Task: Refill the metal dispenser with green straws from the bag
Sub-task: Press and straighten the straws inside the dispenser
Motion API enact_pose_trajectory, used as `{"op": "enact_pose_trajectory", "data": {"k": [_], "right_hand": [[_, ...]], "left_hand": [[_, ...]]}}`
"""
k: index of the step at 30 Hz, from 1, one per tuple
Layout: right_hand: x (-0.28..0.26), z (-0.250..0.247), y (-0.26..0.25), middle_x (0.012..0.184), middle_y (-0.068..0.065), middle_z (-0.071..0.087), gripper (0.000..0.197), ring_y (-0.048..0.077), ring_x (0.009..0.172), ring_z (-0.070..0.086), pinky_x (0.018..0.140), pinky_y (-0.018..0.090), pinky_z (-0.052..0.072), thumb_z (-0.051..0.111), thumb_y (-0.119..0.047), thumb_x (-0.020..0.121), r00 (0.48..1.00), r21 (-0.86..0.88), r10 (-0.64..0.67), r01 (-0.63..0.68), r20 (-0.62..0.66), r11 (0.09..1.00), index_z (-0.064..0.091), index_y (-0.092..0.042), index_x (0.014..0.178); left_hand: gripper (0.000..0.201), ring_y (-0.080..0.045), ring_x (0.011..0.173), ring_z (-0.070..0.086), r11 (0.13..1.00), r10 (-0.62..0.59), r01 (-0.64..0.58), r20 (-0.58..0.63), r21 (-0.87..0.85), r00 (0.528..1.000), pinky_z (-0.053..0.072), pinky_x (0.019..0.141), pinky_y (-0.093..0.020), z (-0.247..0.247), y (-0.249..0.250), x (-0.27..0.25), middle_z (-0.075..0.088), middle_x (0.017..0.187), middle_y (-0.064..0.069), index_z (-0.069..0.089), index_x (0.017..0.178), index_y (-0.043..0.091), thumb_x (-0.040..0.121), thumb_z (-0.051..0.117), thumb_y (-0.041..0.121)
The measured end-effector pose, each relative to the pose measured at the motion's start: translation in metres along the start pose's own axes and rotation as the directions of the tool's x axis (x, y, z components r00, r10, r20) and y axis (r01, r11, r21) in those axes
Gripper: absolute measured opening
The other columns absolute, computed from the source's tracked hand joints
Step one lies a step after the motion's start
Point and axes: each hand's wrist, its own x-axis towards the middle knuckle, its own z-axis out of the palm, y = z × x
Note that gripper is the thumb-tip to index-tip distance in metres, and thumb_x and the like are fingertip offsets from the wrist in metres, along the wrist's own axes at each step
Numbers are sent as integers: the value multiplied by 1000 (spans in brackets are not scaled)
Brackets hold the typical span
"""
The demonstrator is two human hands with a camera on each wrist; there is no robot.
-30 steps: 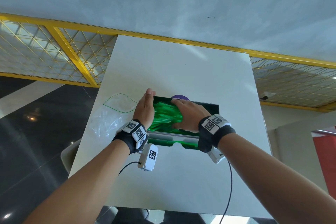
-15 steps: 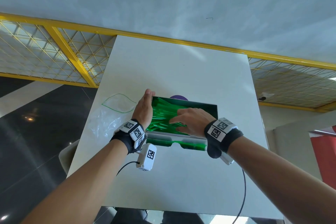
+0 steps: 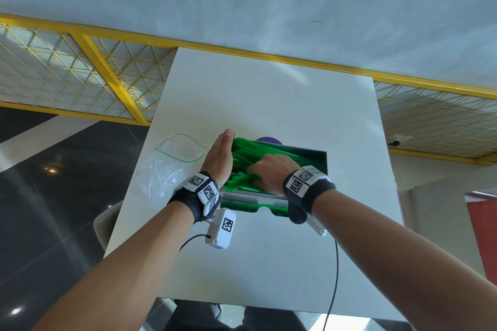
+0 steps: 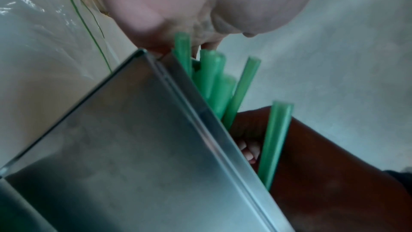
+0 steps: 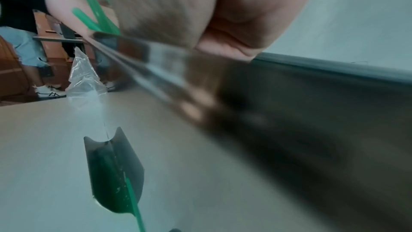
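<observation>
Many green straws [image 3: 242, 158] in dispenser [image 3: 320, 166], under right hand [image 3: 271, 172] fingers [image 3: 254, 169].

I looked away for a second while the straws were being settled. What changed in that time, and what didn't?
The right hand slid toward the person across the straws and its fingers curled down into the pile. The left hand stayed flat against the left end of the dispenser, squaring the straw ends. The bag lies where it was on the table.
</observation>
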Motion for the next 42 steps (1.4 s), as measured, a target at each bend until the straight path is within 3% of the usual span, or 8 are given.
{"op": "enact_pose_trajectory", "data": {"k": [9,12,20,24,29,33,37,42], "right_hand": [[-13,-22,4,75,1,65,29,28,72,61,59,32,41,55,-48,96,992,141,-39,55,-118,989,64,-22,92],[-17,-36,7,72,-1,61,32,19,61,45,59,30,35,53,-50,97,993,139,-20,36,-114,990,49,-25,78],[-22,-54,9,56,-2,54,50,18,50,51,51,31,41,55,-56,94,982,262,15,36,-187,964,35,-28,58],[-20,-54,11,59,-5,48,47,21,55,49,55,33,43,54,-54,95,991,212,-1,30,-132,977,35,-29,60],[-11,-40,6,76,-2,56,36,28,77,61,63,32,43,56,-51,96,999,11,10,-11,33,1000,66,-17,97],[-4,-23,2,104,7,68,42,32,90,67,69,37,53,63,-48,91,989,-43,89,-85,120,995,64,-17,119],[-10,-19,3,100,-8,74,60,21,95,67,77,37,56,66,-43,85,991,201,71,-93,116,975,48,-35,142],[-34,-32,15,84,-18,73,25,4,76,65,75,29,54,52,-49,89,995,347,91,-69,-49,935,69,-40,106]], "left_hand": [[72,-27,109,64,992,-11,17,49,-126,999,48,99,-46,-7,-3,5,67,116,-5,61,117,23,85,17,71],[45,-6,97,64,991,27,-20,50,-135,998,51,93,-34,-9,-2,5,68,107,-2,59,105,29,104,19,51],[65,-29,127,54,987,-9,19,64,-157,998,36,112,-50,-9,-40,31,61,131,-17,68,120,31,85,22,60],[39,-33,124,57,974,-29,42,59,-224,998,40,110,-54,-9,-38,31,63,120,-15,74,95,42,97,35,45],[64,-18,128,55,918,-53,88,99,-387,994,38,111,-41,-12,-13,11,64,132,-7,66,127,17,91,22,47],[66,-14,134,48,957,-24,46,81,-286,996,34,113,-35,-8,-9,8,58,138,-1,62,132,20,90,24,54],[49,-14,139,42,992,125,-125,-2,-7,992,29,110,-23,-2,-19,8,49,149,0,52,142,17,106,26,38],[48,-14,142,40,981,179,-179,4,79,984,27,106,-19,5,-29,12,43,154,-1,42,148,18,106,29,39]]}}
